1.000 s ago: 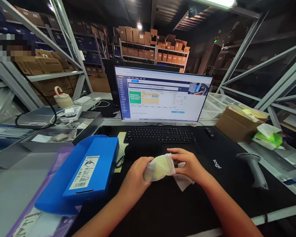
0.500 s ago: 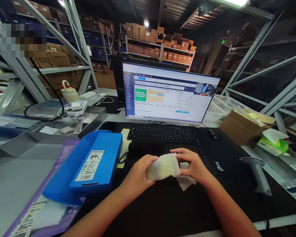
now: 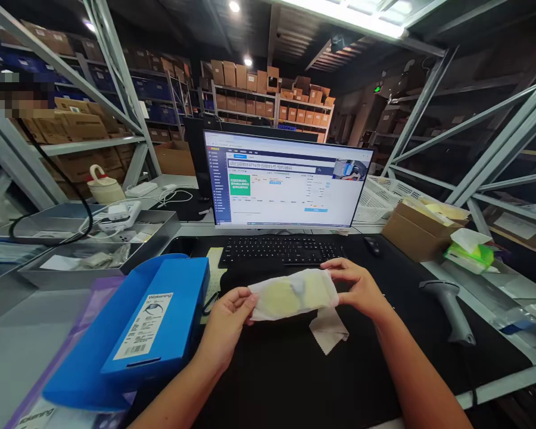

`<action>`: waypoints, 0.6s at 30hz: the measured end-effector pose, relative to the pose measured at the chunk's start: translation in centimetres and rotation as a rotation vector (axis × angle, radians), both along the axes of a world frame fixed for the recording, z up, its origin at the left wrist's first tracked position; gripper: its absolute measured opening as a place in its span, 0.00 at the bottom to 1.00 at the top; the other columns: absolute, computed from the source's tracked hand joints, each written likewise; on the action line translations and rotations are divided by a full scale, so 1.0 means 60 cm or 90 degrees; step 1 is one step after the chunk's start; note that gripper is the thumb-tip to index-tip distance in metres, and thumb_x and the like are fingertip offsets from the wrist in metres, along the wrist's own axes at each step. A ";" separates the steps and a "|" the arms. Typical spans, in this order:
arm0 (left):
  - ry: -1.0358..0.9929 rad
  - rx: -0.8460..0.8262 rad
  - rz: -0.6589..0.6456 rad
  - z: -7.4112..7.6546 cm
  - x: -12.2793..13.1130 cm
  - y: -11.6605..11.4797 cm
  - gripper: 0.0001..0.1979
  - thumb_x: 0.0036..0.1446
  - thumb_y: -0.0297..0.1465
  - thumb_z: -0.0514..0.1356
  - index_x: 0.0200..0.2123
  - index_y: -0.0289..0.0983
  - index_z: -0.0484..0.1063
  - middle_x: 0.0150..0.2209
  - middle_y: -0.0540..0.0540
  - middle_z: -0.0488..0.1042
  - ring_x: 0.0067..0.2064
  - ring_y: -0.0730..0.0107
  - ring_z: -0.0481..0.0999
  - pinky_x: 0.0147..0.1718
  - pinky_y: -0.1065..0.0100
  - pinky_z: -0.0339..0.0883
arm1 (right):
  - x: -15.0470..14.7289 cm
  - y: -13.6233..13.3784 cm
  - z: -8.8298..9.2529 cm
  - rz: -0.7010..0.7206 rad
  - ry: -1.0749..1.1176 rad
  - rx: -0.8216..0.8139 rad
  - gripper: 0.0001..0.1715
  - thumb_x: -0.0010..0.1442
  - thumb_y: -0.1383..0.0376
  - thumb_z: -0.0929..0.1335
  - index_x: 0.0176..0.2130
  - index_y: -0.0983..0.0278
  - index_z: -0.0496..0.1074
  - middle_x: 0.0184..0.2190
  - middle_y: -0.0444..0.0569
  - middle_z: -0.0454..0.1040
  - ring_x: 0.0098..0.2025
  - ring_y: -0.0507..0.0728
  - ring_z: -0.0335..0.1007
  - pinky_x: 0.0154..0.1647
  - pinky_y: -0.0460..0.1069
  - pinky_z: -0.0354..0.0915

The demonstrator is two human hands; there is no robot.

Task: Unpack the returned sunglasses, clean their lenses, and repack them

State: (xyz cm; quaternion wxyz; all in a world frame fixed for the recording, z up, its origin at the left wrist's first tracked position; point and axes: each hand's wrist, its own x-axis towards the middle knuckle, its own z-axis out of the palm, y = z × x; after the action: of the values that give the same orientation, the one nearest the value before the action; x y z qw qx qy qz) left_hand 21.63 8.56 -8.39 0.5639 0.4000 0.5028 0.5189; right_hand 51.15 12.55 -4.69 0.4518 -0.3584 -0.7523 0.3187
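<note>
A thin white pouch [image 3: 295,293] is stretched between my hands above the desk mat. Through it show yellowish rounded shapes with a greyish part between, like a pair of glasses. My left hand [image 3: 232,310] pinches the pouch's left end between thumb and fingers. At its right end, my right hand [image 3: 355,289] grips the edge, thumb below and fingers above. A pale cloth with zigzag edges [image 3: 328,330] lies on the mat just under the right end. To the left sits a blue box [image 3: 178,322] with its flap open and a label picturing glasses.
Behind my hands stand a black keyboard [image 3: 272,249] and a lit monitor [image 3: 281,185]. On the right are a mouse [image 3: 372,246], a barcode scanner [image 3: 449,310], a cardboard box [image 3: 411,235] and a tissue pack [image 3: 471,253]. A purple bag [image 3: 83,319] lies partly under the blue box.
The pouch has turned from end-on to lengthwise, its broad side now facing me. My left hand has moved left to the pouch's end. The view has shifted slightly.
</note>
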 end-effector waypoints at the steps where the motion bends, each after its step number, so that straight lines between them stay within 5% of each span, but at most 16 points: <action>1: 0.017 0.012 0.044 0.002 -0.004 0.002 0.24 0.47 0.46 0.69 0.39 0.34 0.72 0.32 0.48 0.76 0.29 0.74 0.72 0.23 0.76 0.64 | 0.005 0.002 0.000 -0.001 0.010 0.000 0.26 0.43 0.52 0.81 0.43 0.53 0.82 0.48 0.52 0.75 0.47 0.63 0.74 0.41 0.54 0.76; 4: 0.110 0.048 0.100 0.009 -0.023 0.005 0.24 0.49 0.48 0.66 0.40 0.35 0.72 0.31 0.49 0.75 0.26 0.74 0.70 0.23 0.74 0.64 | 0.037 0.011 0.003 -0.044 0.042 0.011 0.27 0.42 0.52 0.81 0.43 0.54 0.82 0.48 0.52 0.76 0.48 0.63 0.74 0.42 0.55 0.77; 11: 0.486 0.152 -0.003 0.009 -0.043 -0.005 0.20 0.59 0.49 0.56 0.42 0.40 0.72 0.34 0.46 0.75 0.33 0.62 0.76 0.29 0.65 0.70 | 0.131 0.021 0.011 -0.130 0.172 0.013 0.26 0.37 0.56 0.83 0.39 0.55 0.83 0.46 0.50 0.76 0.42 0.60 0.76 0.40 0.55 0.78; 14: 0.493 0.230 0.015 -0.007 -0.021 -0.011 0.31 0.53 0.51 0.61 0.55 0.39 0.66 0.45 0.40 0.74 0.42 0.53 0.78 0.39 0.53 0.75 | 0.123 0.021 0.006 -0.103 0.220 -0.006 0.27 0.37 0.57 0.83 0.40 0.55 0.83 0.45 0.50 0.76 0.41 0.59 0.76 0.38 0.54 0.78; 18: 0.485 0.375 0.030 -0.028 0.003 -0.016 0.50 0.51 0.48 0.65 0.69 0.41 0.43 0.64 0.31 0.58 0.59 0.45 0.70 0.51 0.44 0.71 | 0.077 0.021 -0.002 -0.043 0.216 -0.017 0.27 0.36 0.56 0.83 0.40 0.54 0.83 0.44 0.50 0.75 0.40 0.58 0.76 0.36 0.52 0.77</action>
State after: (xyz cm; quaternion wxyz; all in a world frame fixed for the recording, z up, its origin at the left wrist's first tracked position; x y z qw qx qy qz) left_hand 21.83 7.63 -10.09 0.1902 0.6930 0.5140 0.4684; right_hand 55.80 13.82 -4.84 0.5780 -0.3305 -0.6483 0.3694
